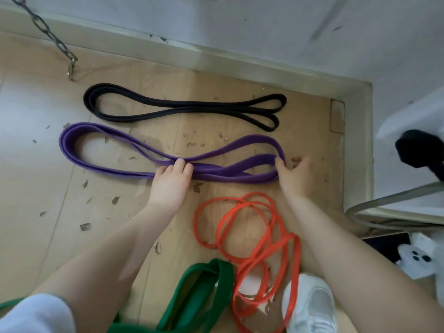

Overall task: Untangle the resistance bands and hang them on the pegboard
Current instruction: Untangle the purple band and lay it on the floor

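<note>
Both hands are down on the wide purple rubber resistance band (101, 131), which lies flat on the scuffed wooden floor (48, 188) folded into a long doubled loop. The left hand (171, 182) sits on the middle of it where the strands cross — fingers curled over the band, though whether they actually close around it or just press it flat is hard to tell from this angle. The right hand (294, 175) is at the right end of the loop, thumb and fingertips pinching the bend of the band, the other fingers loosely curled.

Just beyond the purple one, nearer the pale skirting board (168, 48), a narrow black rubber band (182, 109) is already laid out straight in a tidy doubled loop. Nearer the person, a thin orange rubber band (242, 227) is a loose tangle of coils between the forearms, with one coil draped over a white mesh sneaker (312, 306). A broad green rubber band (204, 287) lies bunched at the bottom edge, touching the orange coils.

A grey metal chain (45, 27) hangs at top left — its clip reaches the floor. A white plush toy (418, 258) sits at the right edge.
</note>
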The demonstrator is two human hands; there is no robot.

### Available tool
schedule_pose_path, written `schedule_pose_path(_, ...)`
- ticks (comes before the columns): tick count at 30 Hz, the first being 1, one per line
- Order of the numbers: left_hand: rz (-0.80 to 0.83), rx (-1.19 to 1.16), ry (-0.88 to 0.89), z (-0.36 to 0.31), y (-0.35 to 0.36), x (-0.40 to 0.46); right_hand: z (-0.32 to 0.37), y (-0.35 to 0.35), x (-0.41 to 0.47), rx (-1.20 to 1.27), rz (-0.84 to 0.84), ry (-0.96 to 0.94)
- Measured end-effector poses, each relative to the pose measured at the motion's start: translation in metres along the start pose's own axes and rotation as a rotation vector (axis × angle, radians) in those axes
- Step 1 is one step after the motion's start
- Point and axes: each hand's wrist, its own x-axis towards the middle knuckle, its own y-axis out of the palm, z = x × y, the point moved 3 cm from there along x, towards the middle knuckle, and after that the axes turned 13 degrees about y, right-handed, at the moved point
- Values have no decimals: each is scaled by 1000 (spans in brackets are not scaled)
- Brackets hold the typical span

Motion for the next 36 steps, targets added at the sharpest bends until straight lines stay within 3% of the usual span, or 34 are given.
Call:
schedule_pose_path(3, -54, 15, 21, -2, -1, -6, 2, 5, 2, -260, -24, -123)
schedule_pose_path(8, -133, 47, 51, 0, 7, -13, 15, 8, 4, -341, -55, -158)
schedule_pose_path(14, -163, -44, -25, 0, -4, -10, 19, -33, -24, 42, 19, -265)
schedule_pose_path(21, -60, -89, 23, -2, 9, -18, -42, -18, -23, -260, 183, -173)
schedule_pose_path(27, -42, -126, -13, -3, 8, -9, -25, 4, -6, -267, 219, -34)
schedule_pose_path(32, -85, -123, 2, 2, 11, -5, -6, 9, -6, 64, 444, -128)
schedule_pose_path(36, -63, -101, -3, 2, 10, -2, -7, 8, 6, -152, 371, -161)
